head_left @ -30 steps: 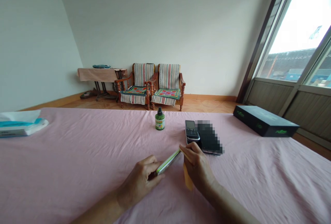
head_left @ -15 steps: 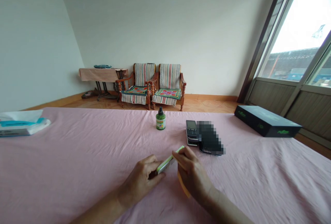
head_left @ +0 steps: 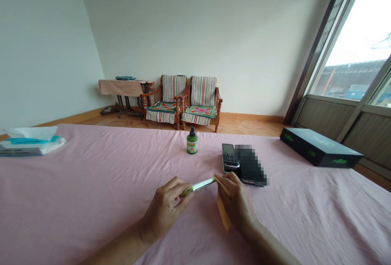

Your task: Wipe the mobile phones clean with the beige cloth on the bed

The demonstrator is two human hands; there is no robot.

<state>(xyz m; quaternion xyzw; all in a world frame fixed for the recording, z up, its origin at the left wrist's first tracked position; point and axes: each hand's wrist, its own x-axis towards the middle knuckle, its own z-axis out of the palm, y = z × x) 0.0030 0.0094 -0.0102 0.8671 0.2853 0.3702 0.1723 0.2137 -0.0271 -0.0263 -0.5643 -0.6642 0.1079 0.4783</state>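
Note:
Above the pink cloth, a slim mobile phone (head_left: 202, 184) with a green and silver edge is held nearly edge-on, so its faces are mostly hidden. My left hand (head_left: 166, 204) pinches its left end between thumb and fingers. At the other end, my right hand (head_left: 236, 199) is closed on a yellow cloth (head_left: 224, 214), pressing a fold of it to the phone's edge. The rest of the yellow cloth hangs below the palm. Just beyond my right hand lie a keypad phone (head_left: 229, 157) and a dark phone (head_left: 252, 167) partly covered by pixel blur.
A green bottle (head_left: 192, 143) with a black cap stands upright past my hands. A tissue pack (head_left: 33, 144) lies far left and a black box (head_left: 320, 149) far right on the pink-covered surface (head_left: 106, 167). Two wooden armchairs (head_left: 201, 96) stand behind.
The phone has turned flatter and more edge-on between my hands. My right hand, with the yellow cloth, has shifted slightly right to the phone's end. The view has swung slightly.

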